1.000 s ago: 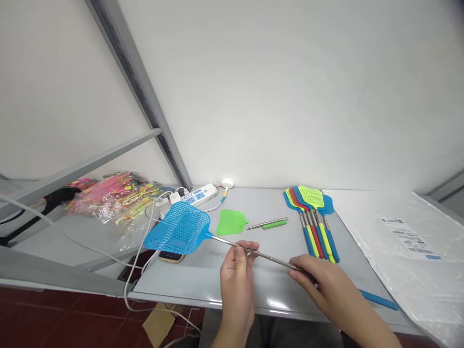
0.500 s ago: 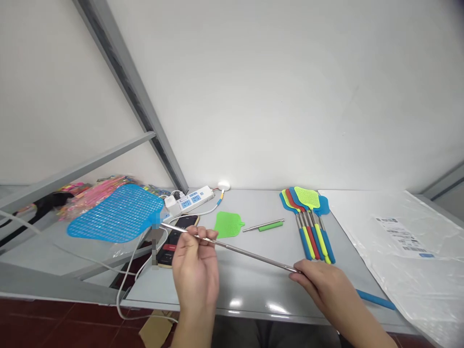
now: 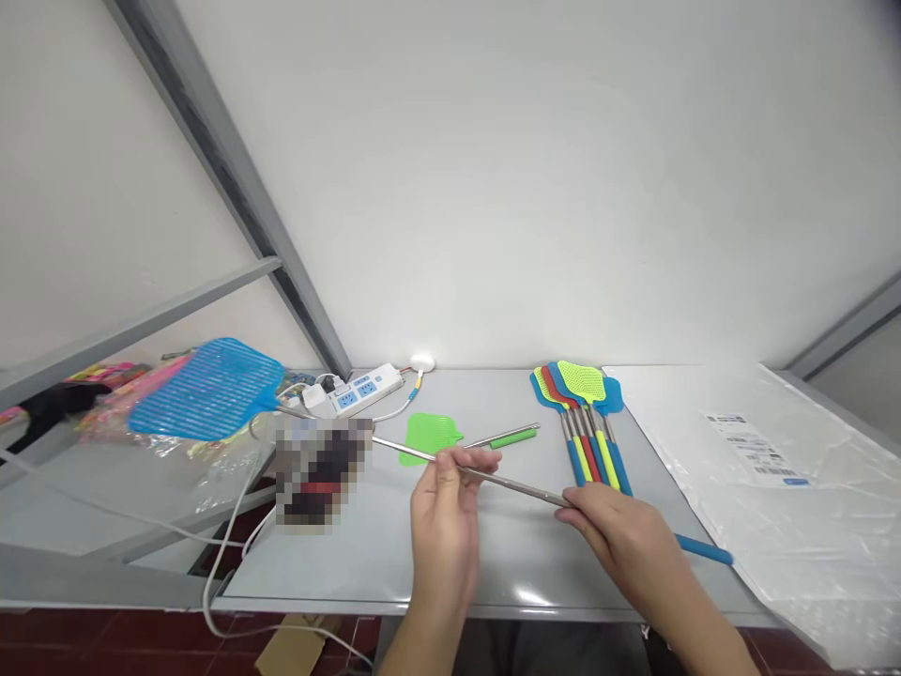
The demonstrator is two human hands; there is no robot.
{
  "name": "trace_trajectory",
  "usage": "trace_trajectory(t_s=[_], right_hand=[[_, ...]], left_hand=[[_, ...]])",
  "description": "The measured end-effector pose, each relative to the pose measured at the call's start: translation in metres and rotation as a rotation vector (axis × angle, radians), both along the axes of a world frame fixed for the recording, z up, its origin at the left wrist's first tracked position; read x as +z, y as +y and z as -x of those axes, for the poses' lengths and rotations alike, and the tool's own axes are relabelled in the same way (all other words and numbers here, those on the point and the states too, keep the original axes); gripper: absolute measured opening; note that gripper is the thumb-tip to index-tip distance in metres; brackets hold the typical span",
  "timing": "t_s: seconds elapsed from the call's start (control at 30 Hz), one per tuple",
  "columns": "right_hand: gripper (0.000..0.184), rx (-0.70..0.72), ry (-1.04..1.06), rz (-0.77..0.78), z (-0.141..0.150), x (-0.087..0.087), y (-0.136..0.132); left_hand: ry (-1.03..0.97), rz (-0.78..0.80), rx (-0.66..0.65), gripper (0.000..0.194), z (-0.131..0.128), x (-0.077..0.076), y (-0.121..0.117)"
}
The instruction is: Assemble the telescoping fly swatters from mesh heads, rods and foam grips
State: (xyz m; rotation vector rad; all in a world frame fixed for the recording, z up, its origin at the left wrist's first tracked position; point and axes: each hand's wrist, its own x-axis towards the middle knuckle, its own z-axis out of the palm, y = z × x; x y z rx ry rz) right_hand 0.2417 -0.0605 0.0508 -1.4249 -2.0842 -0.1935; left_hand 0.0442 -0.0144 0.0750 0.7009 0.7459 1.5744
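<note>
A blue fly swatter (image 3: 207, 390) with a long metal telescopic rod stretches across the front of me, its mesh head out to the left. My left hand (image 3: 450, 502) pinches the rod near its middle, thumb on top and fingers beneath. Farther down, my right hand (image 3: 619, 526) is wrapped around the lower rod, and the blue handle end (image 3: 704, 548) sticks out beyond it. Behind the rod lie a green swatter head (image 3: 429, 435) and a separate metal rod with a green handle (image 3: 513, 438).
Several assembled swatters (image 3: 584, 422) lie bundled at the back right, beside a white plastic bag (image 3: 760, 469) with a label. A power strip (image 3: 366, 390), white cables and a pixelated patch are at the left. A grey metal frame (image 3: 141, 329) borders that side.
My left hand has slid right along the rod, closer to my right hand. The swatter's head appears smaller and slightly higher, and the whole view has shifted a little.
</note>
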Motion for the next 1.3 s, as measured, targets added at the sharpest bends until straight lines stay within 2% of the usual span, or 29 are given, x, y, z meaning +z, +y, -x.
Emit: trace_trajectory(t_s=[0.1, 0.23, 0.3, 0.43, 0.6, 0.63, 0.7, 0.8, 0.9, 1.0, 1.13, 1.3], right_hand=[[0.024, -0.015, -0.002, 0.038, -0.011, -0.008, -0.003], [0.019, -0.016, -0.032, 0.04, -0.037, -0.009, -0.013], [0.021, -0.074, -0.05, 0.042, -0.051, -0.007, -0.018], [0.028, -0.192, -0.102, 0.024, -0.066, -0.002, -0.022], [0.024, -0.169, -0.099, 0.028, -0.051, -0.003, -0.016], [0.025, -0.171, -0.094, 0.022, -0.049, -0.003, -0.015], [0.027, -0.17, -0.084, 0.021, -0.048, -0.006, -0.014], [0.027, -0.169, -0.083, 0.028, -0.057, -0.007, -0.016], [0.025, -0.187, -0.088, 0.015, -0.07, -0.005, -0.016], [0.023, -0.188, -0.071, 0.0, -0.079, 0.0, -0.014], [0.02, -0.183, -0.071, 0.019, -0.081, 0.0, -0.014], [0.02, -0.206, -0.107, -0.002, -0.089, -0.004, -0.019]], left_hand=[[-0.089, -0.013, 0.129, 0.028, 0.019, 0.012, 0.012], [-0.118, -0.037, 0.106, 0.026, 0.035, 0.022, 0.025], [-0.124, -0.057, 0.141, 0.027, 0.04, 0.023, 0.03], [-0.086, -0.073, 0.204, 0.031, 0.037, 0.021, 0.033], [0.018, -0.013, -0.025, 0.039, 0.009, 0.005, 0.022], [0.022, -0.001, -0.035, 0.039, 0.007, 0.002, 0.021], [0.003, -0.001, 0.031, 0.038, 0.009, 0.0, 0.023], [-0.02, -0.028, 0.113, 0.034, 0.021, 0.006, 0.03], [0.023, -0.069, 0.061, 0.033, 0.026, 0.014, 0.033], [0.062, -0.079, 0.023, 0.035, 0.019, 0.018, 0.031], [0.07, -0.029, 0.017, 0.037, 0.016, 0.013, 0.031], [0.038, -0.026, 0.058, 0.036, 0.027, 0.005, 0.04]])
